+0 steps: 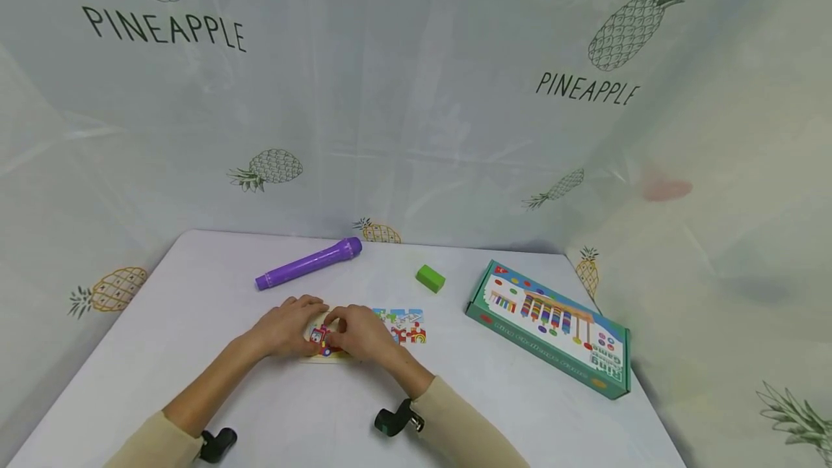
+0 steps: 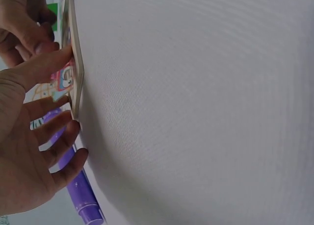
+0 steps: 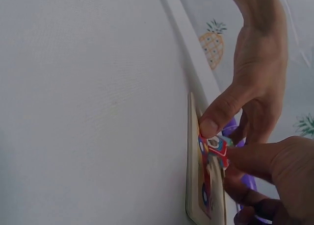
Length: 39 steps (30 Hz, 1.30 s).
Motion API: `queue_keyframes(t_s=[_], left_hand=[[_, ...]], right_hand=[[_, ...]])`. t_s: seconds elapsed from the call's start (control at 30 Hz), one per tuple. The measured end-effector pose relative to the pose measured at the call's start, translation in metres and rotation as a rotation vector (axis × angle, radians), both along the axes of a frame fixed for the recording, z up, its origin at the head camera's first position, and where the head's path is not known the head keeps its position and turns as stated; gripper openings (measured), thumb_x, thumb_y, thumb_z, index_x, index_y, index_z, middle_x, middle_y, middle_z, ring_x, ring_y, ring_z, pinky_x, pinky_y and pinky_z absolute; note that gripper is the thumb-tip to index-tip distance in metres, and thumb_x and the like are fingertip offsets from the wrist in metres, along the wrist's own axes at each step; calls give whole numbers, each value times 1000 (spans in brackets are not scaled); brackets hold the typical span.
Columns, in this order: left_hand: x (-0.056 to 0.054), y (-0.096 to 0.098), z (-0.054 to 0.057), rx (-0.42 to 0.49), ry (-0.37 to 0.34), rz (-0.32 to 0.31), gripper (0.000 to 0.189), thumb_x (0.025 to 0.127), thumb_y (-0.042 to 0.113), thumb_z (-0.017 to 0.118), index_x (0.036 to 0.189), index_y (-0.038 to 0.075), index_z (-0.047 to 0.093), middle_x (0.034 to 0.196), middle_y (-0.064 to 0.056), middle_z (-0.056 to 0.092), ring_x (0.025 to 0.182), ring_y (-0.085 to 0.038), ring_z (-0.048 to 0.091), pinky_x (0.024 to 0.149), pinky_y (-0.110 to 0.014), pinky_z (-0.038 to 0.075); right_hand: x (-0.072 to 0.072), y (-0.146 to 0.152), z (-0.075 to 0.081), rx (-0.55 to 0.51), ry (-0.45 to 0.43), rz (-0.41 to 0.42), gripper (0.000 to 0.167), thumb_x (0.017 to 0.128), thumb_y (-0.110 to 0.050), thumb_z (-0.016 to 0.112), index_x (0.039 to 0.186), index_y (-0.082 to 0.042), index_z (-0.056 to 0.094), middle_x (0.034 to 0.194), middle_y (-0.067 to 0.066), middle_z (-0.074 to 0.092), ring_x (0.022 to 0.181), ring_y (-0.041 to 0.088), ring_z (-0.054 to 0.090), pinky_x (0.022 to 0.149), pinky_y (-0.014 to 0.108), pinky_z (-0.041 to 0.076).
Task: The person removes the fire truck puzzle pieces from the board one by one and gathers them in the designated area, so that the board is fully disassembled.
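Note:
A jigsaw puzzle board with a pale wooden rim lies flat on the table, partly hidden by both hands. My left hand holds it at its left side, thumb over the near edge and the other fingers spread around the far corner. From the right, my right hand pinches a colourful puzzle piece between thumb and fingers, tilted up over the board. The left thumb is right at this piece in the right wrist view. A group of colourful jigsaw pieces shows just beyond the right hand.
Behind the hands lies a purple toy microphone. A green block sits to its right, and a green game box lies at an angle on the right side. A pineapple-print curtain hangs behind the white table.

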State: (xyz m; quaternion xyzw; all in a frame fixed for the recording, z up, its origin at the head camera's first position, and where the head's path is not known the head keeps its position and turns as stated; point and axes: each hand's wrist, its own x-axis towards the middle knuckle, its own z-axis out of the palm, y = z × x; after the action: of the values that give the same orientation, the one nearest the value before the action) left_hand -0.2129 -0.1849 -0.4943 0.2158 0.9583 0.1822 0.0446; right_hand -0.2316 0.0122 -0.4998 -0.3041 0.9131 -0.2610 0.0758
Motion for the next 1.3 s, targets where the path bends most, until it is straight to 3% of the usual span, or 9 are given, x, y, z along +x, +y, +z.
queue_keyframes(t_s=[0.13, 0.53, 1.0, 1.3], left_hand=[[0, -1, -1, 9, -4, 10, 73, 72, 31, 87, 136, 7, 61, 141, -14, 55, 120, -40, 54, 89, -62, 49], [2, -1, 2, 13, -10, 28, 73, 72, 29, 86, 136, 7, 61, 142, -13, 55, 121, -41, 53, 89, -64, 47], [6, 1, 4, 9, -4, 22, 73, 71, 27, 86, 135, 6, 61, 141, -13, 55, 119, -40, 54, 87, -61, 48], [5, 1, 4, -2, -6, 25, 76, 72, 33, 86, 138, 6, 60, 143, -13, 54, 122, -39, 53, 88, -59, 48]], right_hand=[[1, -2, 0, -51, 16, -15, 12, 92, -26, 72, 102, -19, 73, 76, -14, 61, 68, 0, 51, 64, 18, 42], [3, -7, -5, -138, -38, -49, 6, 94, -25, 72, 90, -23, 68, 81, -18, 62, 66, -2, 52, 62, 17, 43], [9, -4, 1, -174, -82, -67, 4, 94, -23, 71, 92, -22, 68, 84, -16, 65, 58, -2, 50, 52, 18, 42], [6, 10, 2, -214, -115, -85, 4, 94, -24, 72, 92, -21, 69, 83, -15, 65, 57, 0, 50, 49, 19, 41]])
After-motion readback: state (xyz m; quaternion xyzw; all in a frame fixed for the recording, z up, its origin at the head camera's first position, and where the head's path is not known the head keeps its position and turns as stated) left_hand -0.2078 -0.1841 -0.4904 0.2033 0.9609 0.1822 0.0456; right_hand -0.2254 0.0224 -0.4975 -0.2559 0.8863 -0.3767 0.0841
